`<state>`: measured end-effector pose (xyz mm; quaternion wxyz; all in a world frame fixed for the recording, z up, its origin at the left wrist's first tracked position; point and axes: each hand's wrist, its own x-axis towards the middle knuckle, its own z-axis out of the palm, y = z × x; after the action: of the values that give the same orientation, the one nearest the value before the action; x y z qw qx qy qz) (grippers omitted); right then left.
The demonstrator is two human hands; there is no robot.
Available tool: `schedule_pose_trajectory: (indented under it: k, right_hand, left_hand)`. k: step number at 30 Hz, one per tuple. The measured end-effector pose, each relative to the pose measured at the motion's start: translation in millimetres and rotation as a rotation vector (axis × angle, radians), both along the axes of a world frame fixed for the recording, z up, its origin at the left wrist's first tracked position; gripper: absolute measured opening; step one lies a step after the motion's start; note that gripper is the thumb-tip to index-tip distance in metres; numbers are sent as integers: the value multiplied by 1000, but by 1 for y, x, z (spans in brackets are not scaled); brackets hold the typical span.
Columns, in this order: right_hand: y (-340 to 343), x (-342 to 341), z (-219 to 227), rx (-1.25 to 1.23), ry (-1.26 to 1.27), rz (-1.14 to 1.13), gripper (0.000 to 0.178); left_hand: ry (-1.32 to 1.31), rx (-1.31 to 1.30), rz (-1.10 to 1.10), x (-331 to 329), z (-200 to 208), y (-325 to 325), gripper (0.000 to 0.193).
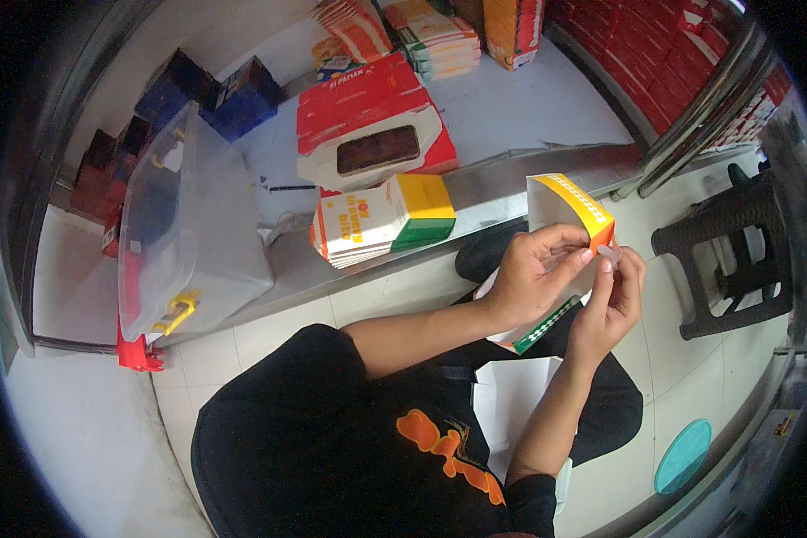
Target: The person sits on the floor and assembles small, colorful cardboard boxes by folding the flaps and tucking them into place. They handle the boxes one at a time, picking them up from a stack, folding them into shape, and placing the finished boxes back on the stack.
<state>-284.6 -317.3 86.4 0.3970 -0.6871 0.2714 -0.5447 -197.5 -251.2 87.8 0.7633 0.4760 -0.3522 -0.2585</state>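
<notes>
Above my lap I hold a partly folded food carton point(556, 202), white inside, with yellow, orange and green outer edges. My left hand point(538, 273) is closed on its near side, with the thumb pressed at the orange corner. At that same corner, the fingers of my right hand point(611, 305) pinch a small pale flap. The carton's lower part is partly hidden behind my hands. On my lap lies an open white carton point(509, 399), partly covered by my right forearm.
A stack of flattened white, yellow and green cartons point(381, 220) rests at the counter's edge, beside a red box with a window point(368, 117). A clear plastic bin point(202, 233) stands to the left. At right are a dark stool point(726, 251) and a teal round lid point(683, 455) on the floor.
</notes>
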Motion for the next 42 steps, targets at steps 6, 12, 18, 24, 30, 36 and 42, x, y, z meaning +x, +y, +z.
schedule_pose_trajectory:
  k: [6, 12, 18, 24, 30, 36, 42]
  right_hand:
    - [2, -8, 6, -100, 150, -76, 11]
    - [2, -6, 7, -101, 101, -126, 10]
    - [1, -10, 12, -66, 179, -36, 10]
    - [0, -10, 8, -6, 117, -44, 12]
    - [-1, -9, 1, 22, 97, 10, 21]
    - [15, 8, -10, -265, 280, 94, 41]
    - [11, 13, -25, 837, -704, 720, 55]
  left_hand:
    - [67, -6, -69, 2, 4, 1, 17]
    - [-79, -14, -39, 7, 7, 1, 14]
    - [-54, -29, -107, 12, 5, -1, 12]
    - [76, -51, -143, 13, 1, -2, 9]
    - [-31, -8, -173, 11, 0, -4, 13]
    - [88, -58, -36, 10, 18, -8, 13]
    - [892, -371, -154, 35, 19, -17, 15]
